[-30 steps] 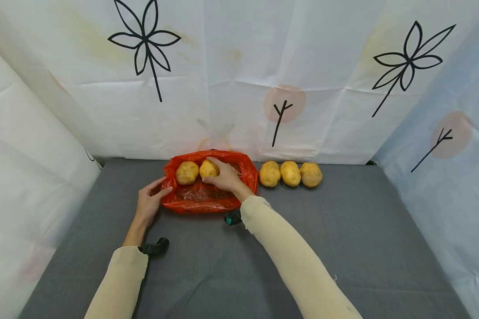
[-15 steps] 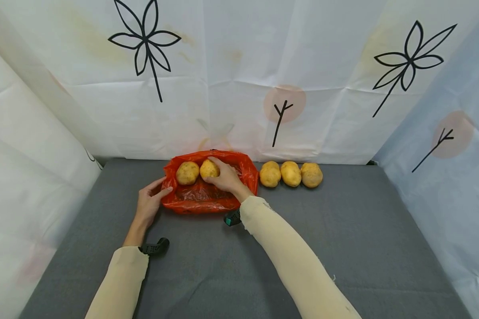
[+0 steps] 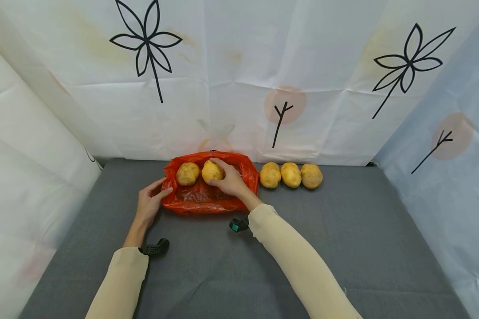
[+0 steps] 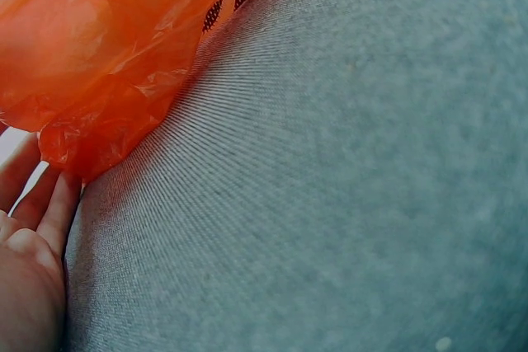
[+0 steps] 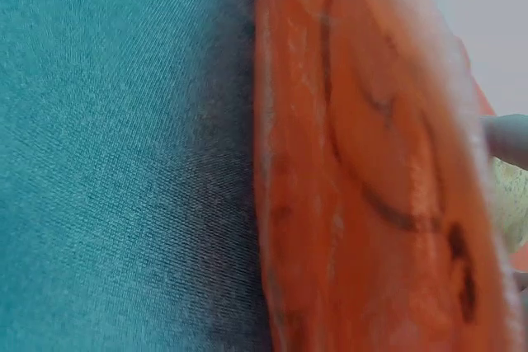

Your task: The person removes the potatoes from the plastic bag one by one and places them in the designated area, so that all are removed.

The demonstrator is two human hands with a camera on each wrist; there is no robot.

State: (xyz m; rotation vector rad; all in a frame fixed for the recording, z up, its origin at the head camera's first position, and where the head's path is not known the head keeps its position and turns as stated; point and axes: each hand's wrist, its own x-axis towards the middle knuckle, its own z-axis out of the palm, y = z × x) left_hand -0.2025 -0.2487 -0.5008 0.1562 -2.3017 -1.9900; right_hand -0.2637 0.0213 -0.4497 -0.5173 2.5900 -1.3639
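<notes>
A red plastic bag (image 3: 201, 207) lies spread with its mouth up at the back of the table. One potato (image 3: 188, 173) sits inside it on the left. My right hand (image 3: 232, 180) reaches over the bag and grips a second potato (image 3: 213, 171), thumb in front and fingers behind. In the right wrist view the bag wall (image 5: 363, 162) hides most of that hand. My left hand (image 3: 148, 201) holds the bag's left rim between thumb and fingers; the left wrist view shows its fingers (image 4: 56, 212) against the orange-red plastic (image 4: 99, 55).
Three more potatoes, a left one (image 3: 270, 175), a middle one (image 3: 291, 174) and a right one (image 3: 312, 176), stand in a row just right of the bag. A grey cloth (image 3: 207, 274) covers the table. White printed curtains (image 3: 239, 53) close off the back and sides.
My right hand has shifted slightly right with its potato, opening a small gap from the left potato. My left hand and the bag stay where they were.
</notes>
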